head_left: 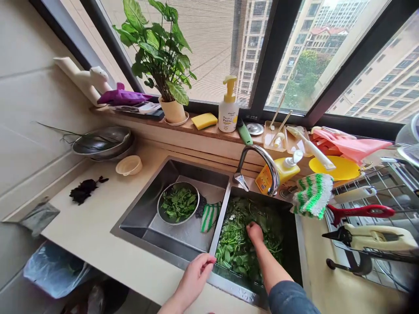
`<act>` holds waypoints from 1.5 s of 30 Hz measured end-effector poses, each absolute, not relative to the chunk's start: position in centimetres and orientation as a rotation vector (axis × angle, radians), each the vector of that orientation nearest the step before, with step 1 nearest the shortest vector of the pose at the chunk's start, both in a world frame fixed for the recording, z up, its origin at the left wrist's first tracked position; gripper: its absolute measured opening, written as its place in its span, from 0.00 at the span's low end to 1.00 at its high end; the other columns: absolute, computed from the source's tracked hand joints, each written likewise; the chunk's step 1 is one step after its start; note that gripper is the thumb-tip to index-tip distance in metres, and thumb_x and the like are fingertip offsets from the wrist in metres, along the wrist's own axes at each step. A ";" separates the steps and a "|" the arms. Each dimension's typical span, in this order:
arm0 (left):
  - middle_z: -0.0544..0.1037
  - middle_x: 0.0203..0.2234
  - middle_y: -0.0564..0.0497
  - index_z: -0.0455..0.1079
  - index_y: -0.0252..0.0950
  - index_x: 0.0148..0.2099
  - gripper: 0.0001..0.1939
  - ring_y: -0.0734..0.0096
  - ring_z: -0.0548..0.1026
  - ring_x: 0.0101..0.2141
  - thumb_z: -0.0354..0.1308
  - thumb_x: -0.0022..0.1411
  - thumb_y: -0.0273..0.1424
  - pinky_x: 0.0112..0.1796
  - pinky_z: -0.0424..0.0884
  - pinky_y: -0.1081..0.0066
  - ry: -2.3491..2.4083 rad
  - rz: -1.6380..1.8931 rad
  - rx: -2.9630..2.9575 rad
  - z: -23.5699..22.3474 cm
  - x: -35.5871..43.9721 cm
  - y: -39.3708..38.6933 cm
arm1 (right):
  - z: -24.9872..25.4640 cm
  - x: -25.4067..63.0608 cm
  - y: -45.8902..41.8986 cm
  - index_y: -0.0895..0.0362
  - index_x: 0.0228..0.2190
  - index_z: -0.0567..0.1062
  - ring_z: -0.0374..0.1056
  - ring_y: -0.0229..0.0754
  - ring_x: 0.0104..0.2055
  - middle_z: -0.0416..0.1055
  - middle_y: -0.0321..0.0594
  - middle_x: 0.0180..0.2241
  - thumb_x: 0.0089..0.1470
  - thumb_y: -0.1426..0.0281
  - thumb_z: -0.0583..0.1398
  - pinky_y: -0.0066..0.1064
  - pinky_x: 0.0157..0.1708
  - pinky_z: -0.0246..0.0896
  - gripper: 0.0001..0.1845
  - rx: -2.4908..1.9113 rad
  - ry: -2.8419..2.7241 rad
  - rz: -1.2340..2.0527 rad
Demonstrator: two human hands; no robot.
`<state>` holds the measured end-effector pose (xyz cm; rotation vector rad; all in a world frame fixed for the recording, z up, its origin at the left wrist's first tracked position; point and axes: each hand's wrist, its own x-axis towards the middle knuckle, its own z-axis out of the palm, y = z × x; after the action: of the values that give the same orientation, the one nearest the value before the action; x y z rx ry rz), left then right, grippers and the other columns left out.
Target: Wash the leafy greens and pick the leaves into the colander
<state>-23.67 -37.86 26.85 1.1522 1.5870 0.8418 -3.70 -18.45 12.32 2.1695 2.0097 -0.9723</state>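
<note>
Loose leafy greens [234, 244] float in water in the right sink basin [290, 255]. Among them is my right hand [255, 233], its fingers curled down into the stems and partly hidden. My left hand [198, 272] is over the front of the divider [220, 222] between the basins, thumb and fingers pressed together; whatever may be between its fingertips is too small to make out. In the left basin [137, 220] stands a round metal bowl [160, 213] with picked leaves [179, 203]. Beside the bowl lie a green-and-white striped scrubbing cloth [210, 217] and a dark scourer [200, 206].
A chrome faucet [262, 152] arches over the right basin, near a yellow pump bottle [283, 172]. To the right is a wire rack [369, 196] with scissors [376, 237]. On the left counter are a pan [101, 141], beige bowl [129, 165] and dark clump [85, 190].
</note>
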 end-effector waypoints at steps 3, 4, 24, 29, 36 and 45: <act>0.74 0.33 0.48 0.70 0.36 0.38 0.11 0.69 0.70 0.34 0.48 0.58 0.31 0.35 0.65 0.72 1.544 0.745 1.253 27.2 -22.0 -35.6 | 12.9 -1.5 -19.7 0.56 0.29 0.74 0.68 0.43 0.37 0.73 0.44 0.34 0.51 0.67 0.51 0.27 0.33 0.57 0.13 2.190 2.093 -0.980; 0.74 0.33 0.49 0.70 0.36 0.37 0.11 0.69 0.70 0.34 0.48 0.57 0.30 0.35 0.65 0.73 1.530 0.714 1.294 27.5 -21.2 -34.9 | 13.1 -1.8 -20.0 0.55 0.30 0.74 0.68 0.42 0.38 0.72 0.43 0.35 0.51 0.66 0.51 0.27 0.34 0.56 0.13 2.190 2.137 -1.001; 0.67 0.22 0.55 0.63 0.34 0.32 0.14 0.77 0.67 0.24 0.57 0.49 0.39 0.24 0.62 0.77 1.372 1.043 0.699 24.1 -15.0 -30.3 | 23.3 -2.9 -29.1 0.54 0.36 0.74 0.67 0.41 0.32 0.71 0.41 0.32 0.54 0.63 0.51 0.29 0.32 0.60 0.15 2.031 2.814 -1.312; 0.69 0.23 0.54 0.59 0.35 0.31 0.15 0.76 0.69 0.25 0.57 0.49 0.40 0.25 0.65 0.76 1.318 1.132 0.607 25.3 -15.6 -31.5 | 25.6 -3.0 -31.8 0.51 0.42 0.72 0.67 0.38 0.31 0.70 0.40 0.36 0.54 0.65 0.53 0.27 0.30 0.62 0.14 1.975 2.906 -1.348; 0.72 0.26 0.52 0.61 0.35 0.34 0.11 0.73 0.71 0.29 0.54 0.53 0.38 0.28 0.66 0.75 1.283 1.095 0.816 27.3 -17.2 -32.6 | 27.8 -1.6 -29.8 0.54 0.37 0.73 0.66 0.42 0.39 0.71 0.43 0.36 0.55 0.66 0.52 0.35 0.39 0.63 0.11 2.216 3.172 -1.147; 0.71 0.25 0.52 0.69 0.36 0.32 0.08 0.73 0.68 0.28 0.51 0.56 0.33 0.32 0.65 0.74 1.247 1.092 1.308 27.6 -18.2 -31.9 | 30.8 -1.5 -27.0 0.54 0.28 0.74 0.62 0.35 0.28 0.70 0.34 0.25 0.56 0.66 0.50 0.27 0.32 0.57 0.13 1.257 3.017 -1.315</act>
<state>-18.23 -31.92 27.63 1.3082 1.2466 1.0922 -1.50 -27.01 30.80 1.2571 3.0166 -1.3155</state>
